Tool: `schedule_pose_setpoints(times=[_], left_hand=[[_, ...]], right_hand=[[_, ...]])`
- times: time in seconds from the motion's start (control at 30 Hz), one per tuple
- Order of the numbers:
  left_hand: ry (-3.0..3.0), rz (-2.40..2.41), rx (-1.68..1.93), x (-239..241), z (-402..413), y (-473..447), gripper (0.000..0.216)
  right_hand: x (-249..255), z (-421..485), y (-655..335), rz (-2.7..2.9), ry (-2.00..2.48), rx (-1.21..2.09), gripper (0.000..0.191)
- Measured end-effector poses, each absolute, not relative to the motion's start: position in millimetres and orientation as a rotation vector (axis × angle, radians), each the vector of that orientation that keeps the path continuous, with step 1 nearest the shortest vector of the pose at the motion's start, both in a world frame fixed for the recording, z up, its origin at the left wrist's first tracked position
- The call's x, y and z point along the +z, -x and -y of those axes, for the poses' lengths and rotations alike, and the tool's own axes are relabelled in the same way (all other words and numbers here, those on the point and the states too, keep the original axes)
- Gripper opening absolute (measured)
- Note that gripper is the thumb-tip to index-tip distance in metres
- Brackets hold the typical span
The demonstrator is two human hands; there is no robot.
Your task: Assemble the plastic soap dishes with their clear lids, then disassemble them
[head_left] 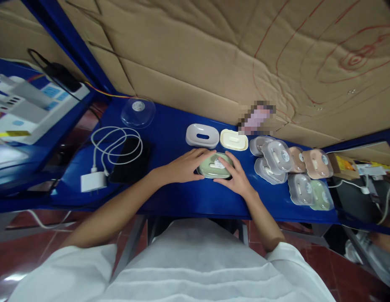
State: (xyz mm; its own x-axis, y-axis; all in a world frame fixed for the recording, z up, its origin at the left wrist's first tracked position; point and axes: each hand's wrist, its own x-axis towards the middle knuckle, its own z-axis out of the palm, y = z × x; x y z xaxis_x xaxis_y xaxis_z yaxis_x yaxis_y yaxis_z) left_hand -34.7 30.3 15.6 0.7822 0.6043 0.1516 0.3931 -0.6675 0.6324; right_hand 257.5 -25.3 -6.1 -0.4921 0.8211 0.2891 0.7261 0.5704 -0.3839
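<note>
A green soap box [210,171] with a clear lid and a round white sticker sits on the blue table in front of me. My left hand [192,164] grips its left end, thumb and fingers around the edge. From the right, my right hand [235,173] holds the other end, fingers over the lid near the sticker. Just behind stand a pale grey oval soap dish base [195,141] with a slot in it and a cream-coloured tray [234,147]. A loose clear lid [132,117] with a sticker lies at the back left.
Several lidded soap boxes [276,157] in grey, peach and green are piled at the right. On the left are a white charger [93,182] with a coiled cable, a dark phone-like slab [128,163] and a power strip [46,121]. Cardboard [195,63] walls the back.
</note>
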Motion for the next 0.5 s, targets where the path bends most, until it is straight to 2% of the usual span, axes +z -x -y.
schedule_pose_setpoints(times=[0.1, 0.2, 0.5], left_hand=[[-2.397, -0.767, 0.567, 25.1, -30.5, 36.5, 0.074], [-2.496, -1.007, 0.652, 33.0, -32.7, 36.2, 0.062], [-2.707, -1.528, 0.380, 29.2, -45.9, 45.6, 0.041]], right_hand=[[-6.4, 23.7, -261.1, 2.305, 1.269, 0.243, 0.084], [-6.4, 20.8, -265.5, 2.232, 1.324, 0.205, 0.081], [-9.0, 18.1, -264.3, 2.044, 1.492, 0.234, 0.074]])
